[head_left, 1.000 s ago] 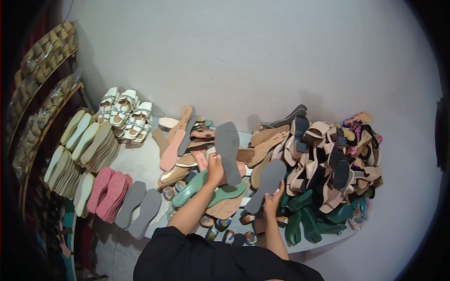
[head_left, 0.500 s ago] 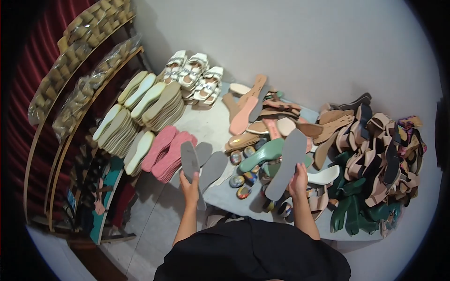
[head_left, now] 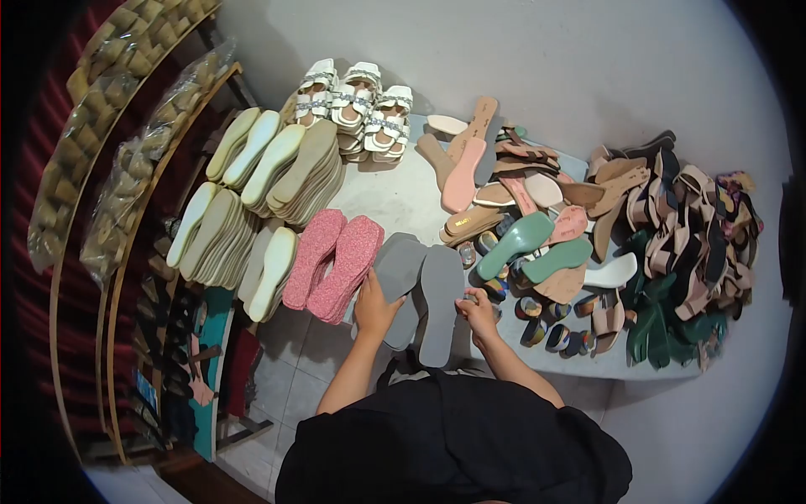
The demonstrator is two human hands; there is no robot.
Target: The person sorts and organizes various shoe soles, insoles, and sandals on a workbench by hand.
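Observation:
At the table's front edge, flat grey shoe soles [head_left: 395, 269] lie partly over one another. My left hand [head_left: 375, 309] holds them by the left side, thumb on top and fingers along the outer edge. Beside them lies another grey sole [head_left: 437, 307], toe pointing away from me. My right hand [head_left: 479, 317] is closed with its fingertips at that sole's right edge. Just left of the grey soles stand two stacks of pink speckled soles [head_left: 346, 265]. To the right of my right hand are green insoles [head_left: 516, 244] and small multicoloured rolled pieces [head_left: 533, 332].
Stacks of cream soles [head_left: 290, 172] and white sandals [head_left: 389, 126] stand at the back left. Piled sandals and heeled soles [head_left: 680, 244] cover the table's right end. A shelf rack [head_left: 117, 277] with bagged wedge heels [head_left: 159, 168] runs along the left.
Both hands have come together, bringing the two separately held grey soles down side by side over the table's front edge. The view has shifted slightly.

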